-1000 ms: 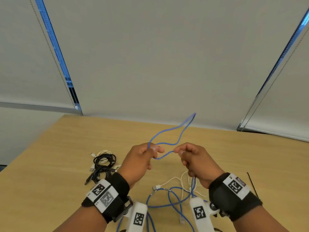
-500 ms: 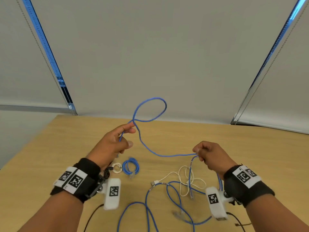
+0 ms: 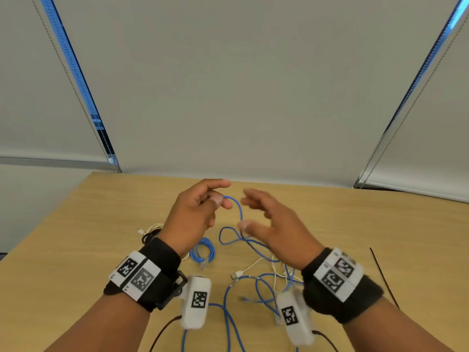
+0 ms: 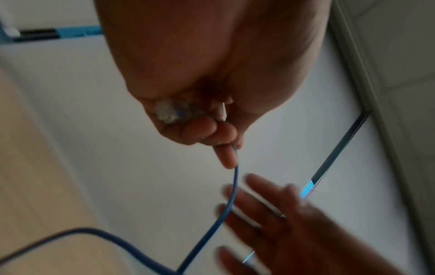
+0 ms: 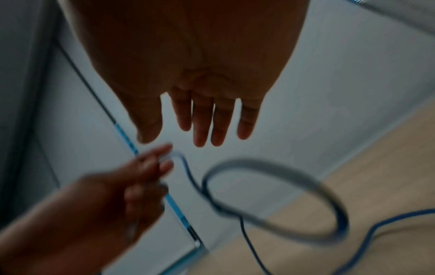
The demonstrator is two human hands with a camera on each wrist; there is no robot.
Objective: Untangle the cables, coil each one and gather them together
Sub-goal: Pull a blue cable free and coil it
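Hands point(image 3: 195, 214) closer, right released blue cable point(image 3: 238, 212)

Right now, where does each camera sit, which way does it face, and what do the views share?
Head: worn on the head, looking forward and down at the table; shows both forearms, left hand and right hand.
Left wrist: looks along the left hand pinching the blue cable; right fingers beyond.
Right wrist: looks along the open right hand; left hand below.
Shared: all three show the blue cable and both hands.
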